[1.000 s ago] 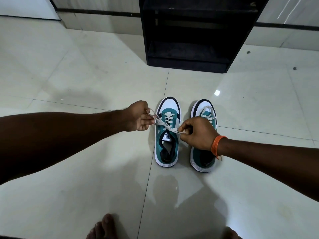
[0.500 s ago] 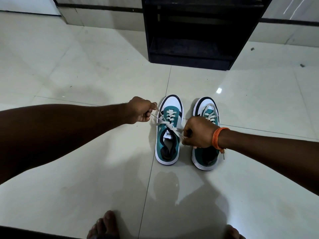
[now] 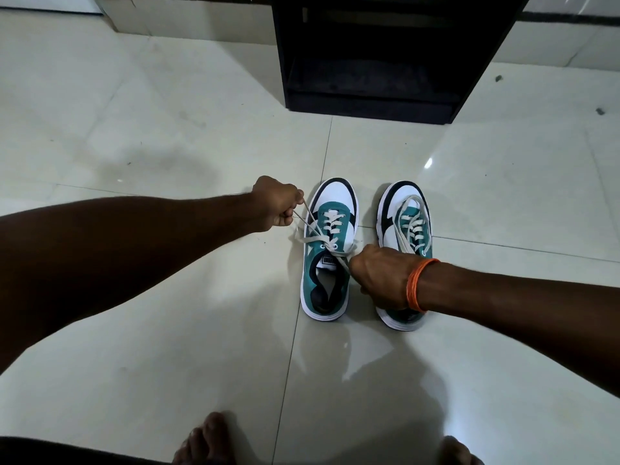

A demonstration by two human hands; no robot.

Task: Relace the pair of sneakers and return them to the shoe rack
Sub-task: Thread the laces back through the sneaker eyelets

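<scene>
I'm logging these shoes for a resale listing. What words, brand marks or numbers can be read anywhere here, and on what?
Tongue label of the left sneaker: white block letters on black, too blurred to read with confidence.
Right sneaker: no text shows; the right hand covers its tongue.
Shoe rack, floor tiles, orange wrist thread: no writing.

Over the last 1 second the left hand has drawn away from the left sneaker toward 10 o'clock, while the right hand has slid toward 5 o'clock, down beside the shoe's opening. The lace between the 2 fists now stretches longer and tauter across the tongue, its loops pulled smaller at the knot.
</scene>
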